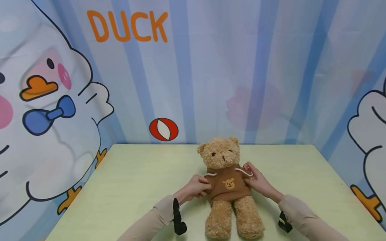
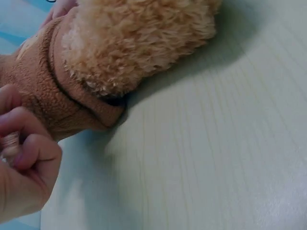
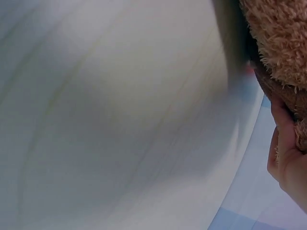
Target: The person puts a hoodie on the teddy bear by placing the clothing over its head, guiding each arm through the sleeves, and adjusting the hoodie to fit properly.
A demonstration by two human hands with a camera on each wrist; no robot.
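Note:
A curly tan teddy bear (image 1: 221, 157) faces the head camera on the table, legs pointing toward the person. It wears a brown fleece top (image 1: 221, 187) with a small bear-face patch (image 1: 229, 183) and white cords on both sides of the neck. The left hand (image 1: 196, 187) grips the bear's arm at the image-left side; its fingers (image 2: 41, 148) are curled in the left wrist view. On the other side the right hand (image 1: 258, 180) holds the opposite arm, thumb and fingers around it. In the right wrist view, that hand (image 3: 288, 148) shows beside the fur.
The pale green wood-grain table (image 1: 144, 180) stretches out around the bear. Behind it hangs a blue striped curtain (image 1: 208, 73) printed with ducks and the word DUCK. Black straps (image 1: 178, 217) circle both wrists over beige sleeves (image 1: 150, 217).

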